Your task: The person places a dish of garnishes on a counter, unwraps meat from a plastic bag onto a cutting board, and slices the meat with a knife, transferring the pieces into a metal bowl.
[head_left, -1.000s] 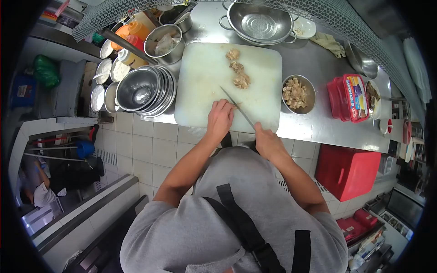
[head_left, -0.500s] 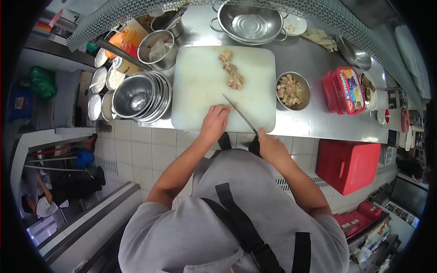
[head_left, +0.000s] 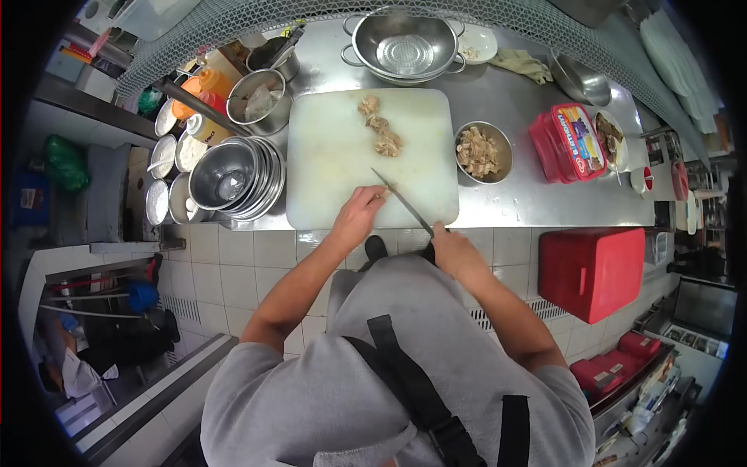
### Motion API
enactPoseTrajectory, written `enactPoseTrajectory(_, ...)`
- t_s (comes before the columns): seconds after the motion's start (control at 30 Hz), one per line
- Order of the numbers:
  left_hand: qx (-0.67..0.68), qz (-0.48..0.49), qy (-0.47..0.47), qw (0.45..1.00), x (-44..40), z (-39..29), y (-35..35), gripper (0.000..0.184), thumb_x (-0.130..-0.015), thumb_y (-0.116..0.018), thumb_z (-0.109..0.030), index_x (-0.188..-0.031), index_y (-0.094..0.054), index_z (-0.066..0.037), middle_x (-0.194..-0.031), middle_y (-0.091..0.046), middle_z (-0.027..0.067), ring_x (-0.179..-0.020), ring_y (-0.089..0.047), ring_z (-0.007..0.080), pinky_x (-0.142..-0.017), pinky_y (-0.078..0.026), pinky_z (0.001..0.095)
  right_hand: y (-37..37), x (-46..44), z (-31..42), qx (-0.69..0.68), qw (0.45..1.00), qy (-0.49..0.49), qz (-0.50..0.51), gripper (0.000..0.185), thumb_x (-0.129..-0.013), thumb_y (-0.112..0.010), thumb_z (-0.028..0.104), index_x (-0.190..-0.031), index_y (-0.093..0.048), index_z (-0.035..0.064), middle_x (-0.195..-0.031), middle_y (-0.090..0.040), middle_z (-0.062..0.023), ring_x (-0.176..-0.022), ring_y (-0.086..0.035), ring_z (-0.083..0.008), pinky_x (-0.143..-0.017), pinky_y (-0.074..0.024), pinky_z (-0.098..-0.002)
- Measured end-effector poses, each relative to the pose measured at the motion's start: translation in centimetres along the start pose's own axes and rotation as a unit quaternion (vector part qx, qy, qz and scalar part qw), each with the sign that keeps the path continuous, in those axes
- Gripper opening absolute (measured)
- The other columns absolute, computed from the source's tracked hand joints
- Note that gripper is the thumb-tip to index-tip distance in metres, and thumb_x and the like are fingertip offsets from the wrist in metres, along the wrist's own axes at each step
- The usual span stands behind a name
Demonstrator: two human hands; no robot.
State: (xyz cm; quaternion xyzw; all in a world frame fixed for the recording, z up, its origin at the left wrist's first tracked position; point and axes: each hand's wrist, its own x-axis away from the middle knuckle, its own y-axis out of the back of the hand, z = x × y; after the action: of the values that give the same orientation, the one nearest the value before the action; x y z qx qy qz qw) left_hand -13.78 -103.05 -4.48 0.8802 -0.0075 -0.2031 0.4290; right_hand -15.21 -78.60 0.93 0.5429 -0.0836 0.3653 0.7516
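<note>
My right hand [head_left: 457, 253] is closed around the handle of a knife [head_left: 410, 208], whose blade slants across the near part of a white cutting board [head_left: 327, 148]. Left of the blade, the closed fingers of my left hand [head_left: 358, 214] press on a small piece of cooked meat [head_left: 385, 191], mostly hidden by the fingertips. The blade lies right beside that piece. Farther up the board, several brown chunks of meat [head_left: 387, 143] rest in a row. Just right of the board, a steel bowl [head_left: 506, 165] holds cut meat pieces [head_left: 477, 150].
Stacked steel bowls [head_left: 223, 173] and a steel pot [head_left: 260, 101] flank the board on the left. Behind it sits a two-handled colander [head_left: 405, 50]. A red plastic tub [head_left: 555, 148] stands to the right. On the floor is a red bin [head_left: 593, 274]; another person [head_left: 82, 373] is at lower left.
The view has shifted, so the board and bowls appear a little farther left. Both hands keep nearly the same pose, with the knife still beside the small meat piece.
</note>
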Motion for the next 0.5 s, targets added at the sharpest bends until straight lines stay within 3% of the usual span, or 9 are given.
enactPoseTrajectory(0.1,0.000,0.013,0.009,1.000,0.3,0.0,-0.1,0.026,-0.076,-0.058,0.010,-0.098,-0.070,0.005,-0.115,-0.063,0.0125,-0.104,-0.058,0.0305,-0.089,-0.052,0.0371,-1.4,-0.2,2.5,-0.021,0.997,0.000,-0.076,0.023,-0.094,-0.044,0.011,-0.112,-0.045,-0.0026,-0.091,-0.064,-0.0353,-0.089,-0.065,-0.0512,-0.078,-0.0523,-0.0570)
enactPoseTrajectory(0.2,0.003,0.045,-0.011,0.999,0.6,0.5,0.0,0.027,-0.076,-0.058,0.010,-0.100,-0.069,0.004,-0.119,-0.062,0.0127,-0.105,-0.058,0.0307,-0.090,-0.052,0.0376,-0.8,-3.1,2.4,-0.025,0.997,-0.004,-0.076,0.024,-0.094,-0.047,0.011,-0.113,-0.046,-0.0031,-0.092,-0.065,-0.0348,-0.088,-0.065,-0.0510,-0.079,-0.0526,-0.0564)
enactPoseTrajectory(0.27,0.001,0.056,-0.032,0.998,-0.1,0.8,0.2,0.028,-0.076,-0.058,0.010,-0.101,-0.069,0.004,-0.120,-0.062,0.0128,-0.105,-0.058,0.0309,-0.091,-0.052,0.0381,2.6,-2.5,2.4,-0.048,0.998,-0.001,-0.037,0.029,-0.093,-0.053,0.014,-0.115,-0.046,-0.0040,-0.095,-0.065,-0.0339,-0.088,-0.067,-0.0480,-0.078,-0.0526,-0.0550)
enactPoseTrajectory(0.33,0.008,0.043,-0.051,0.998,0.1,0.2,0.9,0.026,-0.078,-0.061,0.007,-0.103,-0.069,0.002,-0.121,-0.062,0.0126,-0.105,-0.057,0.0314,-0.092,-0.051,0.0391,5.4,-1.1,2.8,-0.195,0.973,-0.056,0.107,0.033,-0.093,-0.059,0.019,-0.114,-0.046,-0.0029,-0.096,-0.065,-0.0324,-0.088,-0.067,-0.0457,-0.078,-0.0521,-0.0533)
enactPoseTrajectory(0.37,0.007,0.039,-0.048,0.998,-0.2,-0.2,1.4,0.026,-0.078,-0.061,0.007,-0.103,-0.069,0.002,-0.121,-0.062,0.0126,-0.105,-0.057,0.0314,-0.092,-0.051,0.0391,4.9,-1.3,1.4,-0.191,0.974,-0.054,0.109,0.033,-0.093,-0.059,0.019,-0.114,-0.046,-0.0029,-0.096,-0.065,-0.0324,-0.088,-0.067,-0.0457,-0.078,-0.0521,-0.0533)
enactPoseTrajectory(0.43,0.066,-0.055,0.010,0.996,-0.3,-1.4,2.2,0.019,-0.082,-0.063,0.002,-0.100,-0.069,0.000,-0.117,-0.062,0.0134,-0.102,-0.058,0.0324,-0.090,-0.050,0.0396,3.0,-1.6,-1.8,-0.223,0.973,0.035,0.055,0.034,-0.093,-0.060,0.023,-0.113,-0.044,-0.0004,-0.096,-0.066,-0.0312,-0.085,-0.066,-0.0464,-0.077,-0.0515,-0.0519)
enactPoseTrajectory(0.5,0.082,-0.075,0.066,0.992,-0.3,-0.6,2.1,0.016,-0.082,-0.064,0.001,-0.098,-0.069,0.000,-0.112,-0.062,0.0137,-0.100,-0.058,0.0327,-0.088,-0.050,0.0396,3.6,-1.1,-1.9,-0.171,0.982,0.017,0.073,0.033,-0.094,-0.060,0.023,-0.113,-0.043,0.0009,-0.096,-0.065,-0.0312,-0.086,-0.064,-0.0478,-0.078,-0.0510,-0.0522)
